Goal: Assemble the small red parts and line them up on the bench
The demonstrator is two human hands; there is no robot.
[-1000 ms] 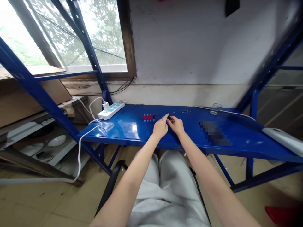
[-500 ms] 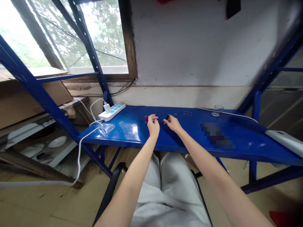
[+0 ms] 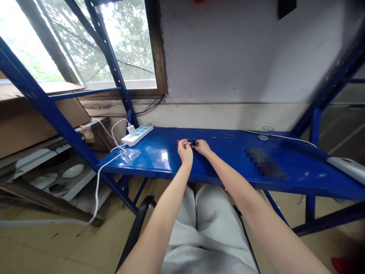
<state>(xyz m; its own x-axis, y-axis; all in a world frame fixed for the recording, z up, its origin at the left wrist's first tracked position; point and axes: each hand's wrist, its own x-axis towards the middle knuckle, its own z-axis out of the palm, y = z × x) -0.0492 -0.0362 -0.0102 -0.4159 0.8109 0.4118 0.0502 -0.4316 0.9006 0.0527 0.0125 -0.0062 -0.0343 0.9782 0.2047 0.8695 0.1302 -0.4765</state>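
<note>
My left hand [image 3: 186,152] is over the blue table with its fingers curled in. A small red piece [image 3: 178,143] shows at its left side; whether the fingers grip it or it stands behind them I cannot tell. Close by the left fingertips is a small dark piece [image 3: 189,140]. My right hand [image 3: 202,147] is closed, pinching a short black piece [image 3: 194,141] upright at its fingertips. Only a narrow gap separates the two hands. Fine details of these pieces are too small to make out.
Several tiny metal parts [image 3: 229,136] lie in rows behind my right hand, with a small bit [image 3: 214,137] to their left. Farther right are a clear glass [image 3: 266,133] and a blurred-out item [image 3: 265,163]. A white power strip [image 3: 138,135] sits at the left.
My right hand has moved left, closer to my left hand, and its black piece now stands more upright. The left fingers have curled in more. The view has shifted slightly.
</note>
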